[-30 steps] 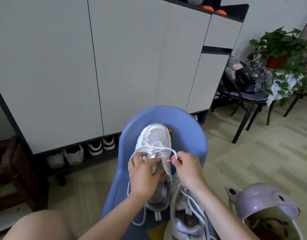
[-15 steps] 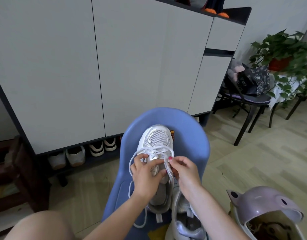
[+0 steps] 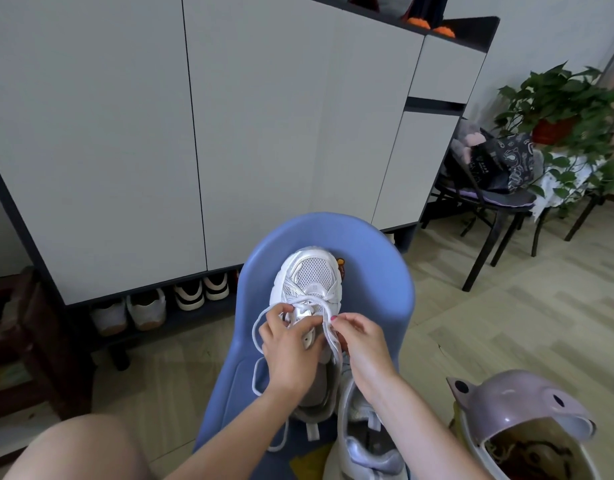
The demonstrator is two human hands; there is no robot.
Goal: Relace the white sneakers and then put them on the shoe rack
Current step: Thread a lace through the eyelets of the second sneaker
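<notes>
Your two hands meet over a white sneaker (image 3: pixel 307 289) that lies toe away from you on a blue plastic chair (image 3: pixel 375 271), its mesh toe box near the curved chair back. Your left hand (image 3: pixel 288 355) rests on the tongue area with fingers curled, pinching a strand of the white shoelace (image 3: pixel 259 327); a loop of that lace arcs out past the sneaker's left side and trails down onto the seat. Your right hand (image 3: pixel 362 344) sits just beside it, thumb and forefinger pinched on the other run of lace at the right row of eyelets. The second sneaker (image 3: pixel 364 441) lies on the seat just beside the first, nearer to you and under your right forearm, its opening facing up and its laces loose.

Behind the chair stands a tall grey cabinet (image 3: pixel 264 133), and the open shoe rack (image 3: pixel 194 315) along its base holds several pairs of shoes (image 3: pixel 148 308). A lilac animal-shaped bin (image 3: pixel 517 407) stands on the wooden floor at your right, its lid tipped open. Farther right, a dark chair (image 3: pixel 489 209) carries a patterned bag (image 3: pixel 503 161), with a potted plant (image 3: pixel 562 109) behind it. Your bare knee (image 3: pixel 73 448) shows at the lower left.
</notes>
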